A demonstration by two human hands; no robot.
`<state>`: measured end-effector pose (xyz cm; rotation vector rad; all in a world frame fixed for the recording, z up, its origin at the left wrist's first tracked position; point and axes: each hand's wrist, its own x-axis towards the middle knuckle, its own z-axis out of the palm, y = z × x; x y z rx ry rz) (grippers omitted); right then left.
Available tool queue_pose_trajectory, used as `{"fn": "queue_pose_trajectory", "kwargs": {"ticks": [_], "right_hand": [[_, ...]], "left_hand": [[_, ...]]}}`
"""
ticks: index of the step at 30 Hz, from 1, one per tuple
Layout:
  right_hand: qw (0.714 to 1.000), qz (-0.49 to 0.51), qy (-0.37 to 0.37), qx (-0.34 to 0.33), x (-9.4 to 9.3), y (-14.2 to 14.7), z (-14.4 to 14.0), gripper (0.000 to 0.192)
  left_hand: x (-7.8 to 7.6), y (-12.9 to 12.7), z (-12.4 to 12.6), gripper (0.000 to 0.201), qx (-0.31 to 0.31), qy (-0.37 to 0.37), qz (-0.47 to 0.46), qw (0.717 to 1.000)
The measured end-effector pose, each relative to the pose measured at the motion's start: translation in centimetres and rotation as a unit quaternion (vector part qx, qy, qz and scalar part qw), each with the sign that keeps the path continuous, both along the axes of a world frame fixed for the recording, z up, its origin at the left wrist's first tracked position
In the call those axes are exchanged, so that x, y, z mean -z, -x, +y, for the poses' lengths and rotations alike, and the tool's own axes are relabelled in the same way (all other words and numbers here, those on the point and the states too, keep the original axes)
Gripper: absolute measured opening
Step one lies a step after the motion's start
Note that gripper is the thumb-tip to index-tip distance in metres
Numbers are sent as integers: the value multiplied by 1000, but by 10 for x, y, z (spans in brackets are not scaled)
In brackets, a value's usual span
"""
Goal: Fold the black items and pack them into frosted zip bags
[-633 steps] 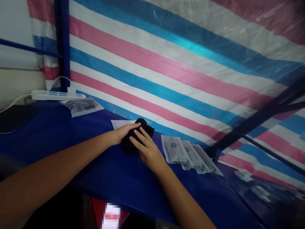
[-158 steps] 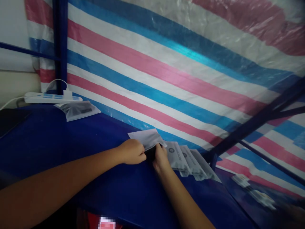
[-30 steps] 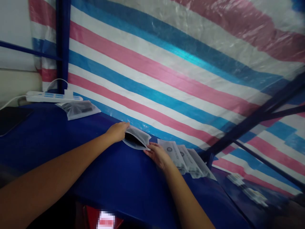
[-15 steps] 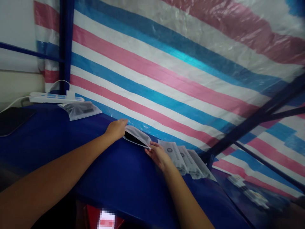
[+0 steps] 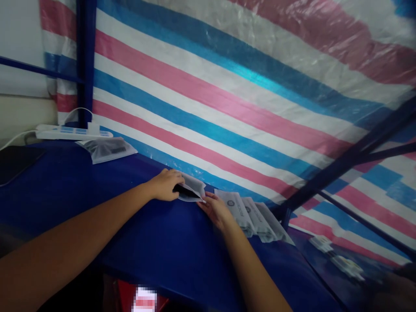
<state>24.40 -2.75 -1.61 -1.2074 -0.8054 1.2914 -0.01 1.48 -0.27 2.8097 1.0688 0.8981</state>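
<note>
A frosted plastic pouch (image 5: 193, 190) with a black cloth item inside lies on the blue table (image 5: 97, 203) close to the striped tarp wall. My left hand (image 5: 165, 185) grips the pouch's left end, fingers curled over its upper edge. My right hand (image 5: 217, 210) pinches its lower right corner. Just right of that hand, several packed pouches with round logos (image 5: 251, 214) lie overlapped in a row.
At the far left lie another filled pouch (image 5: 107, 149), a white power strip (image 5: 69, 132) with cable, and a dark flat tablet (image 5: 16, 160). A blue metal frame bar (image 5: 341, 164) slants down behind the row. More small packets (image 5: 338, 260) sit at lower right.
The black item, bare 21 s ago, is now inside the pouch. Over the last second my left hand slid right along the pouch's edge and the pouch settled lower on the table.
</note>
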Motion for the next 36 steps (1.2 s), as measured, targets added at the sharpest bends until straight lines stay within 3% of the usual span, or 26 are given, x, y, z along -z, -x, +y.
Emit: {"fn": "queue_pose_trajectory", "kwargs": {"ticks": [7,12,22,31,36], "right_hand": [[999,-30,8,-33,-2,6,-5,30],[996,-49,27,-71,-8,11,-9,20],[992,-77,32,-100,-14,13,-14,26],[993,-85,-1,-81,-1,17,-10,45],[992,-90,-11,-85,8,21,-6,48]], "left_hand": [[5,-18,-13,38,85,-18,37,996],[7,-24,-15,23,82,-48,41,995],[5,-24,-13,22,46,-70,21,996],[2,-34,-28,19,133,-80,-20,988],[6,-45,-33,14,129,-114,-5,985]]}}
